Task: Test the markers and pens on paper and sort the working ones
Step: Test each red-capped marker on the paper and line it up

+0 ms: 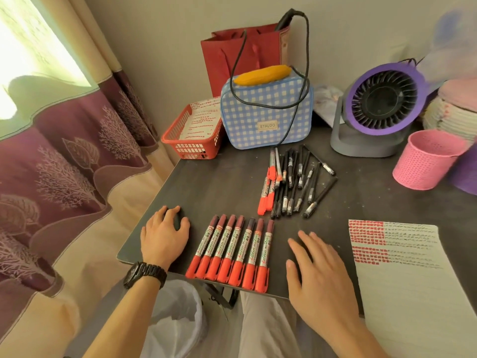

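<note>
1. Head view, nearest first: a lined waste bin stands below the near edge of the table. What is in it cannot be made out.
2. The left hand rests on the table with its fingers loosely bent, grasping nothing. The right hand lies flat with straight fingers, also holding nothing.
3. Between the hands, seven red markers lie capped in a tight row. Their red ends reach past the table edge.
4. Risk: a brush from either wrist could roll that row off the edge toward the bin or the floor, because the ends overhang.
5. The paper lies just right of the right hand, with red and dark test marks across its top.
6. Farther back is a loose pile of black pens, with a few red markers beside it. Risk: if the groups drift together, tested and untested ones would be hard to tell apart, since they look identical.
7. The pink cup is at the right, and no pen shows in it.
8. The red basket at the far left corner holds a marked sheet.
9. The blue checked bag is closed, so its contents are hidden.
</note>
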